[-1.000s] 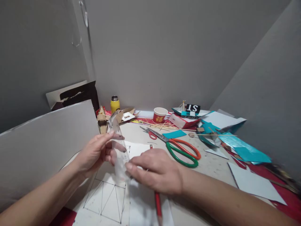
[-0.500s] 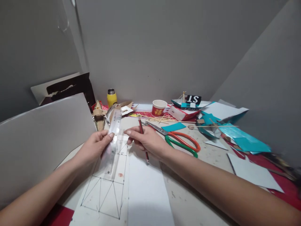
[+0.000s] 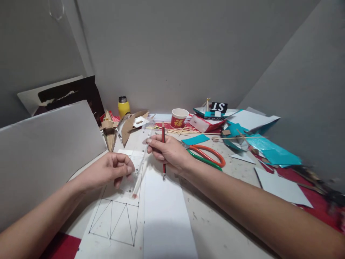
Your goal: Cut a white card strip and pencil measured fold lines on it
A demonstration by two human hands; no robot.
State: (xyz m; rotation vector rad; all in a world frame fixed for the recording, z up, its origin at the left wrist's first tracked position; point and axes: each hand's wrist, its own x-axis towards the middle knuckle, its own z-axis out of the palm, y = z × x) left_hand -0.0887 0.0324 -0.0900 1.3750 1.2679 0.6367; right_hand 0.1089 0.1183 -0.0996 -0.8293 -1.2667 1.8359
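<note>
My left hand (image 3: pixel 114 169) is closed, thumb and fingertips pinching the left edge of a clear plastic ruler (image 3: pixel 139 156). The ruler slants over a white sheet (image 3: pixel 118 225) with triangles and a grid drawn on it in dark lines. A red-and-black pencil (image 3: pixel 163 131) stands nearly upright in my right hand (image 3: pixel 171 153), which is closed around it. My right thumb and index fingertip are at the ruler's upper right edge and seem to touch it. To the right of that hand lie scissors (image 3: pixel 208 153) with one orange and one green handle, blades partly hidden.
Beside the drawing lies a plain white strip (image 3: pixel 168 219). Behind are a yellow bottle (image 3: pixel 124 107), a red-and-white paper cup (image 3: pixel 179 118) and thin sticks (image 3: pixel 178 131). Teal card scraps (image 3: pixel 280 156) lie at right; a large white board (image 3: pixel 51 144) stands at left.
The ruler has moved right across the drawing, its top now by my right fingertips. My left hand has shifted lower along it. My right hand keeps the pencil. The camera view has shifted slightly.
</note>
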